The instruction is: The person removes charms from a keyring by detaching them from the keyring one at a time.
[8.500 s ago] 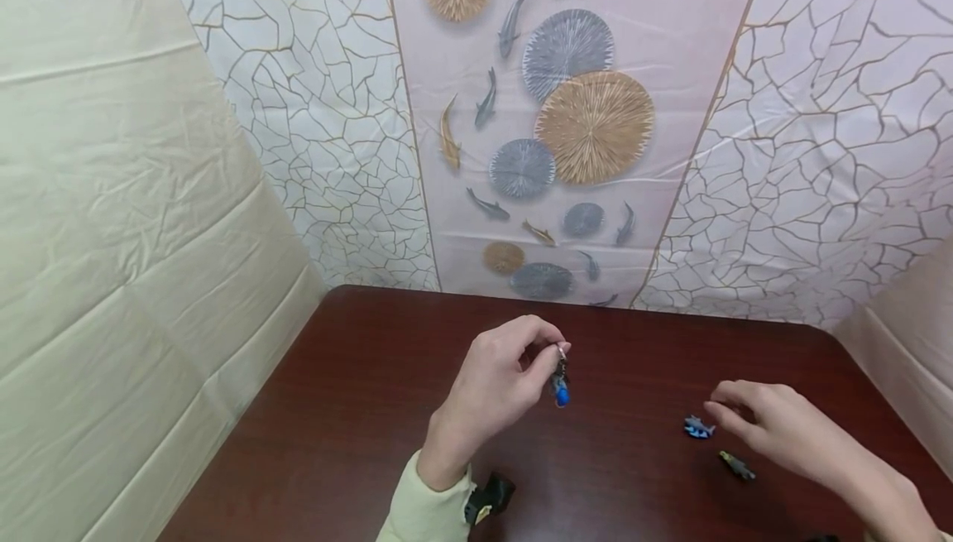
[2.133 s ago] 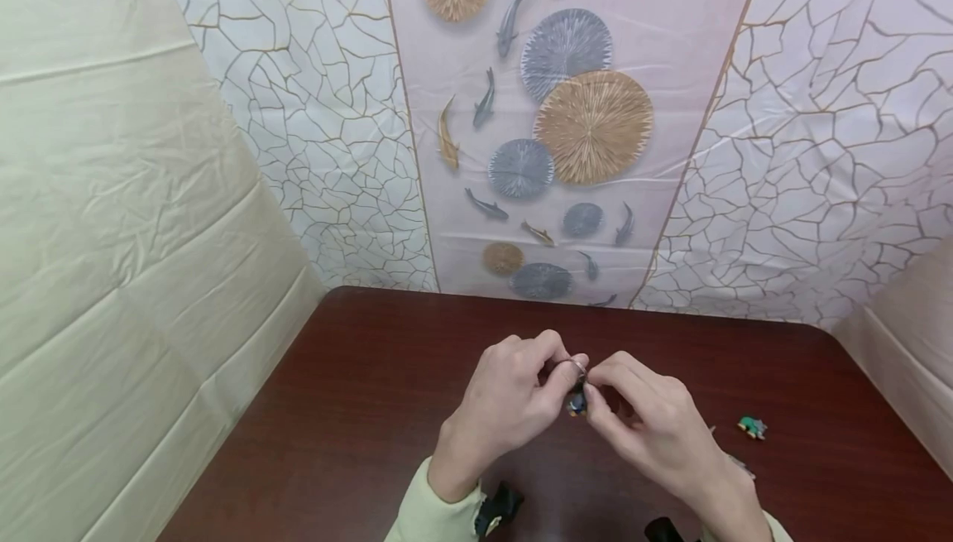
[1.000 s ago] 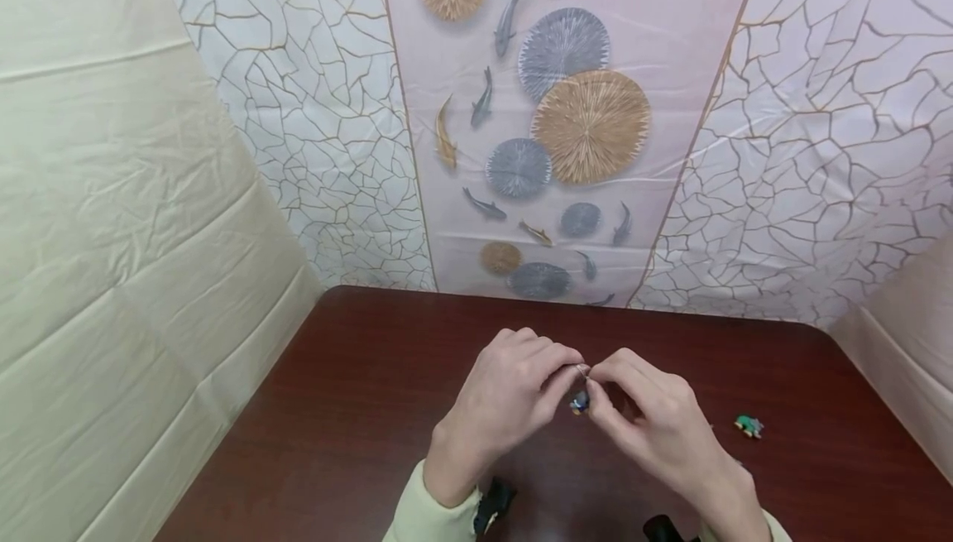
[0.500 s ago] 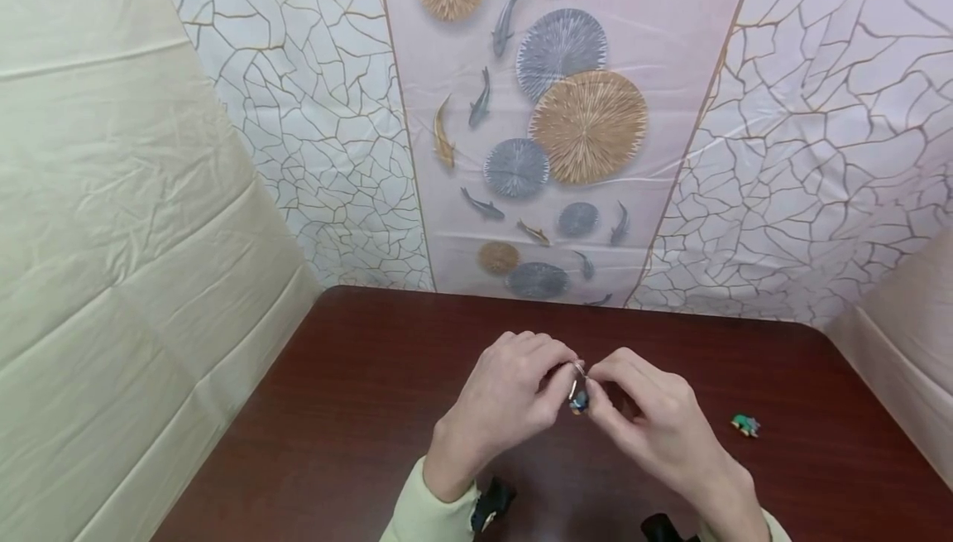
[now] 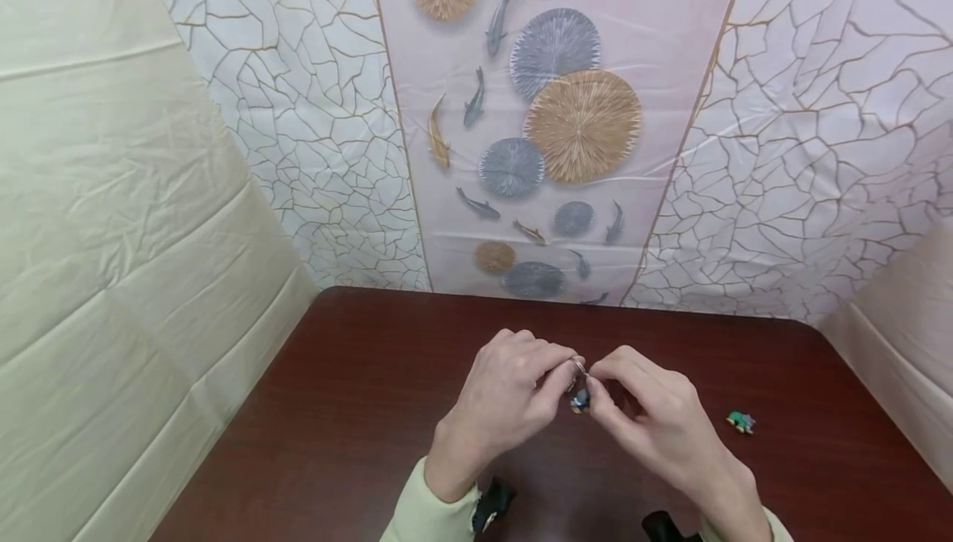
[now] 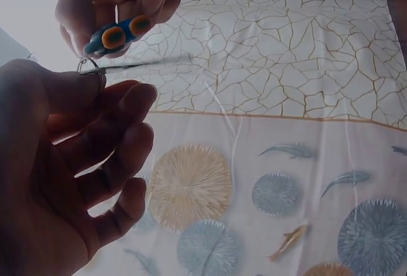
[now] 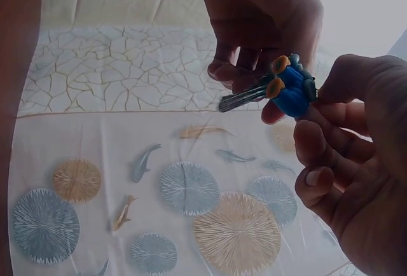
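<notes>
In the head view my left hand [image 5: 506,397] pinches a thin metal key ring [image 5: 580,367] between thumb and forefinger. Facing it, my right hand [image 5: 658,418] pinches a small blue toy figure [image 5: 580,400] right beside the ring. Orange round parts show on the blue toy in the left wrist view, where a narrow flat metal piece [image 6: 143,65] juts out from the ring. The right wrist view shows this metal piece [image 7: 243,98] beside the toy. Whether the toy hangs on the ring cannot be seen, as fingertips cover that spot.
A small green and grey toy [image 5: 740,421] lies on the dark wooden table [image 5: 357,410], right of the right hand. Patterned cloth [image 5: 447,194] hangs behind the table. A black wrist mount [image 5: 494,505] sits at the left cuff.
The right hand has left the toys on the right and joined the left hand at the ring. Lately both hands stay together, with small finger shifts and the metal piece swinging.
</notes>
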Demonstrator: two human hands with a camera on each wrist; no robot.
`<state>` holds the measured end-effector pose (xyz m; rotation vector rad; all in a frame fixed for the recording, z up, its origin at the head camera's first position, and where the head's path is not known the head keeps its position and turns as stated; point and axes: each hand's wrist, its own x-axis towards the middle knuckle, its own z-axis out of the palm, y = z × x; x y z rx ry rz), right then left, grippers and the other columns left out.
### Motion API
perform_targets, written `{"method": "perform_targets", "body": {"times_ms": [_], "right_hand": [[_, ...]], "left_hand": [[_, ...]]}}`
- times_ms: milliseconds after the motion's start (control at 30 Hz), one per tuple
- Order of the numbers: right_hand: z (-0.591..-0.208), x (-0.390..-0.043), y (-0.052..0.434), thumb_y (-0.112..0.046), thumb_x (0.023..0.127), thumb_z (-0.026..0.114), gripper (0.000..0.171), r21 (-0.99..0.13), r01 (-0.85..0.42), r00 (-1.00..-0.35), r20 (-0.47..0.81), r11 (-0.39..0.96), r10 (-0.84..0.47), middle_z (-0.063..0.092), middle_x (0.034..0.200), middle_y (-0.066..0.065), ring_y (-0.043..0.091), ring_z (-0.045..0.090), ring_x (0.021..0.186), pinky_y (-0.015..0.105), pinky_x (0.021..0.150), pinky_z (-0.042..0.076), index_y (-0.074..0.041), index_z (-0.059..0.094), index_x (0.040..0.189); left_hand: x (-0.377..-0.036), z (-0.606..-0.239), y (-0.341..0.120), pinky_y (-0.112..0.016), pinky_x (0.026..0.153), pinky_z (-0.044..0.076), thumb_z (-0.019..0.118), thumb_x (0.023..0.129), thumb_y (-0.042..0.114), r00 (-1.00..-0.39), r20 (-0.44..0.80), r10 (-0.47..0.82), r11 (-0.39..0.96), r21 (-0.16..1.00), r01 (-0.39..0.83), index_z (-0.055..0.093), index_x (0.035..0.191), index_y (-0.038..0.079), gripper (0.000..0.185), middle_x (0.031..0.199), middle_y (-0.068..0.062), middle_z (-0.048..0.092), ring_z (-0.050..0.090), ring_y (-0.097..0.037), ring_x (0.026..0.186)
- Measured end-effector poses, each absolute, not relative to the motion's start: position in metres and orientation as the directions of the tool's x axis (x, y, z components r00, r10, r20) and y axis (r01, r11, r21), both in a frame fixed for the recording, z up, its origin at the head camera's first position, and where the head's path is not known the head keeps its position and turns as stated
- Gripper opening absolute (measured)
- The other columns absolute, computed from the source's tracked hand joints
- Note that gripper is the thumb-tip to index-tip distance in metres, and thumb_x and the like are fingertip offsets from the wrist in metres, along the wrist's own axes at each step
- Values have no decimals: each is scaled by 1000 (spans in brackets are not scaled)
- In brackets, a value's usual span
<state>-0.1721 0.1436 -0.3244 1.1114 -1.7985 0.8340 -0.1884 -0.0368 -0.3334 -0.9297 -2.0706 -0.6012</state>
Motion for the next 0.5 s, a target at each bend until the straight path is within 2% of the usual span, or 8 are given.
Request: {"method": "perform_targets", "body": {"times_ms": [100, 200, 400, 500], "right_hand": [[-324, -172, 143, -21, 100, 50, 28, -100, -918, -250, 897, 384, -364, 55, 75, -8, -7, 41, 64, 3, 56, 33, -8, 62, 79], [-324, -173, 144, -22, 100, 50, 28, -100, -917, -250, 899, 387, -361, 55, 75, -8, -7, 41, 63, 3, 56, 33, -8, 62, 79], [-322, -172, 147, -21, 100, 50, 28, -105, -916, -252, 901, 387, -352, 56, 75, -7, -5, 42, 63, 2, 56, 32, -7, 63, 79], [-321, -171, 146, -22, 100, 50, 29, -106, -916, -253, 901, 386, -352, 55, 74, -7, -6, 41, 63, 2, 56, 32, -7, 63, 79]], "left_hand": [[-187, -333, -36, -18, 64, 41, 62, 91, 16, -476, 781, 405, 624, 144, 768, 73, 86, 22, 14, 76, 15, 70, 55, -4, 65], [-187, -333, -35, -19, 65, 43, 64, 91, 17, -478, 774, 416, 623, 140, 770, 72, 90, 21, 10, 80, 14, 70, 59, -3, 71], [-187, -331, -35, -18, 67, 43, 67, 90, 19, -398, 804, 442, 630, 38, 776, 72, 91, 21, 6, 79, 14, 68, 59, -3, 71], [-187, -331, -35, -18, 67, 43, 66, 91, 18, -379, 816, 436, 636, 19, 772, 73, 89, 22, 8, 77, 15, 69, 58, -3, 69]]}}
